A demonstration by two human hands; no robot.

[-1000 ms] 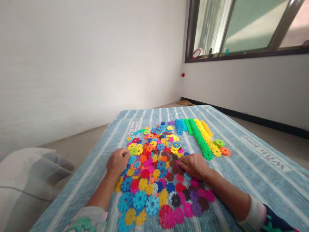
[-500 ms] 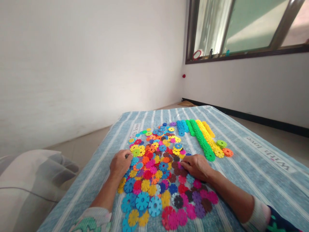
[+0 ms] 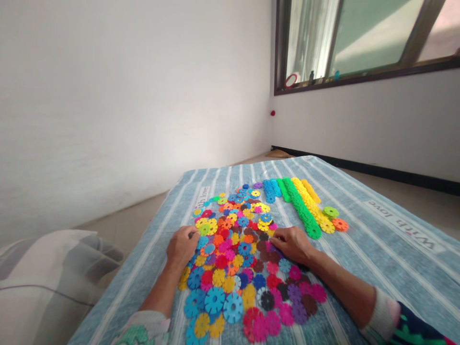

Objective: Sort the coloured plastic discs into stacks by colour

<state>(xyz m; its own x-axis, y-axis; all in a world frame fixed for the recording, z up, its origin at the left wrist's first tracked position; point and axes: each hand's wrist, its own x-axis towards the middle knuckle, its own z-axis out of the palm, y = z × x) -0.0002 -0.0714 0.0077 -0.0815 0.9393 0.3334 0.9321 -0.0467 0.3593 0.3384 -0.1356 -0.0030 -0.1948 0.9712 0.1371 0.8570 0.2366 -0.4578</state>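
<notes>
A spread of several flat, toothed plastic discs (image 3: 233, 258) in many colours lies on a blue striped cloth (image 3: 366, 249). My left hand (image 3: 182, 247) rests curled on the left edge of the spread, knuckles up, fingers tucked under. On the right side of the spread my right hand (image 3: 293, 243) lies palm down, its fingertips pinched together on dark brown and purple discs. Beyond it, discs sorted by colour lie in long rows: blue (image 3: 269, 189), green (image 3: 300, 211) and yellow (image 3: 312, 207).
A loose green disc (image 3: 330, 212) and an orange disc (image 3: 339, 224) lie at the near end of the rows. A grey pillow (image 3: 53, 278) lies at the left. White walls and a window (image 3: 362, 38) stand behind the cloth.
Both hands stay on the spread with only slight finger shifts. The camera has drifted, so everything sits a little lower and to the right.
</notes>
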